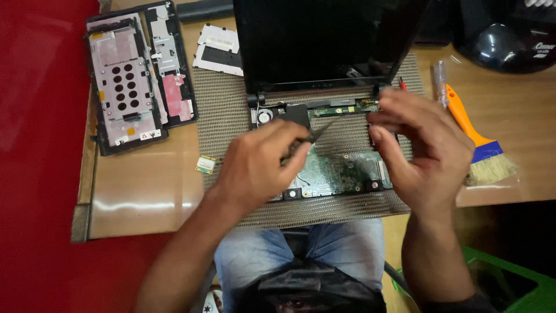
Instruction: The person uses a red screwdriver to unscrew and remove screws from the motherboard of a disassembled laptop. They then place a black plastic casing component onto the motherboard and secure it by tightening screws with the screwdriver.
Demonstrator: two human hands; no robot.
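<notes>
An opened laptop lies on a woven mat, its green motherboard exposed and its dark screen tilted up at the back. My left hand is closed around thin metal tweezers whose tips point toward the board's upper edge. My right hand hovers over the board's right side with fingers curled and pinched together; whether it holds a small part cannot be seen.
A removed laptop bottom cover and keyboard frame lie at the left. A small panel sits behind the mat, a small green card beside it. An orange-handled brush and screwdriver lie at the right.
</notes>
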